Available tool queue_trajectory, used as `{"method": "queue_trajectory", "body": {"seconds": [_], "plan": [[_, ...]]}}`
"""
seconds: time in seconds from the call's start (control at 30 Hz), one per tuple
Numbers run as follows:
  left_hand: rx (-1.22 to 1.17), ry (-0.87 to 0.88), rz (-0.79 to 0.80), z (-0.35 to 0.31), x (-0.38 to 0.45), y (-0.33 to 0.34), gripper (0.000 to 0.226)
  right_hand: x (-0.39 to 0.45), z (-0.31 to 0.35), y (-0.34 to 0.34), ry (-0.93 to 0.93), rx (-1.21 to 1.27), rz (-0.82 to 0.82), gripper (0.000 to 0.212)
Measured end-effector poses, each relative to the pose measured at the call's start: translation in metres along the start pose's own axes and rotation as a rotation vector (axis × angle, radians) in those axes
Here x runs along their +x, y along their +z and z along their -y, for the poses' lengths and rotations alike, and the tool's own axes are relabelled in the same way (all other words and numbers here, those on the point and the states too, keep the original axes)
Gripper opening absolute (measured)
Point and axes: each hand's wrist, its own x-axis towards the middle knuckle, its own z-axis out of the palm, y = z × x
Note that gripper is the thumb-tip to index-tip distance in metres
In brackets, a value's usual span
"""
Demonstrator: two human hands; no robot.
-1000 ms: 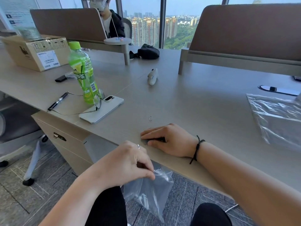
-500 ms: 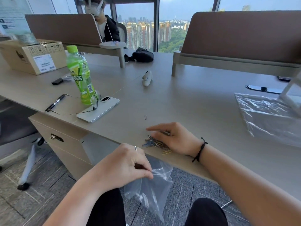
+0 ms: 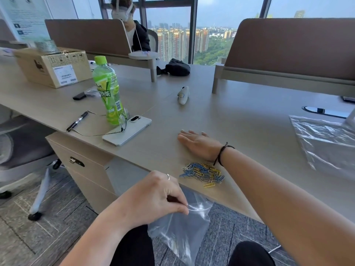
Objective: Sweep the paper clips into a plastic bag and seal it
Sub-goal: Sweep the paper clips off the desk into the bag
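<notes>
My left hand [image 3: 153, 196] pinches the plastic bag [image 3: 182, 227] just below the near desk [image 3: 240, 121] edge. My right hand [image 3: 199, 144] lies flat and open, farther in. The paper clips [image 3: 202, 173] sit heaped near the edge, under that wrist.

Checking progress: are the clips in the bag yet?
No. The clips lie heaped on the desk edge, above the bag in the left hand.

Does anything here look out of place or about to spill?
Nothing is spilled or damaged. The paper clips lie heaped at the desk edge, right above the bag held in the left hand.
</notes>
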Motion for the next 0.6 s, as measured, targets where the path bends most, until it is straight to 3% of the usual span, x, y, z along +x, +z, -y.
{"method": "queue_trajectory", "body": {"seconds": [0.13, 0.27, 0.47, 0.6], "plan": [[0.007, 0.019, 0.008, 0.003, 0.002, 0.0, 0.007, 0.003, 0.003, 0.003, -0.098, 0.022, 0.046, 0.059], [0.011, 0.027, 0.01, 0.004, 0.002, -0.001, 0.006, -0.015, -0.006, 0.002, -0.142, 0.104, 0.082, 0.092], [0.03, 0.033, -0.021, 0.003, 0.003, 0.0, 0.005, -0.066, -0.011, 0.004, -0.232, 0.322, 0.11, 0.057], [0.029, 0.01, -0.039, 0.002, 0.001, 0.0, 0.006, -0.088, -0.011, 0.005, -0.132, 0.8, -0.106, 0.052]]}}
